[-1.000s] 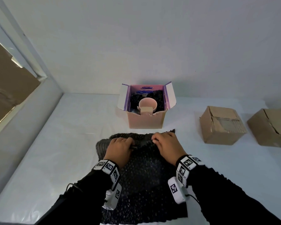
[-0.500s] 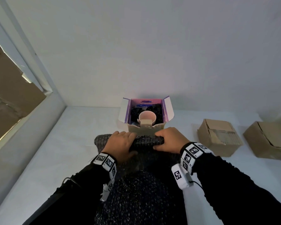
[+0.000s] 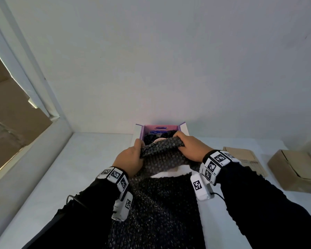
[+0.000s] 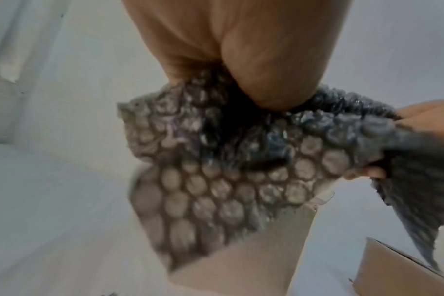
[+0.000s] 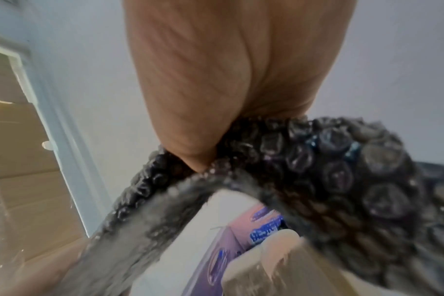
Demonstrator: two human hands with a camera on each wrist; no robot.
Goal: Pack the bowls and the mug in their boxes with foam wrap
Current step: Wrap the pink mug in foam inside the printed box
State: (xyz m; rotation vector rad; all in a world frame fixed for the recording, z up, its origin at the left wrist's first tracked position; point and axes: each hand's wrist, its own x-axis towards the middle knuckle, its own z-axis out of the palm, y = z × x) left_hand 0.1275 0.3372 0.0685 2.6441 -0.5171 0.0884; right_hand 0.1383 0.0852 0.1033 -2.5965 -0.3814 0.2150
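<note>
A dark bubble-textured foam wrap (image 3: pixel 162 155) is lifted off the table, its folded far edge held just in front of the open pink box (image 3: pixel 162 129). My left hand (image 3: pixel 131 157) grips that edge on the left, and my right hand (image 3: pixel 188 148) grips it on the right. A sliver of the pink mug (image 3: pixel 159 140) shows inside the box, above the wrap. In the left wrist view the wrap (image 4: pixel 228 170) hangs from my thumb over the box's cardboard side (image 4: pixel 254 260). The right wrist view shows the wrap (image 5: pixel 330 180) over the box's purple flap (image 5: pixel 228 250).
More dark wrap (image 3: pixel 160 212) lies on the white table (image 3: pixel 61 186) between my arms. Two closed brown cardboard boxes (image 3: pixel 244 159) (image 3: pixel 298 169) sit to the right. A wall stands right behind the pink box. A window frame (image 3: pixel 34 90) runs along the left.
Both hands have lifted the wrap's folded edge off the table and carried it forward to the pink box's opening. The head view has tilted up, so the mug is mostly covered.
</note>
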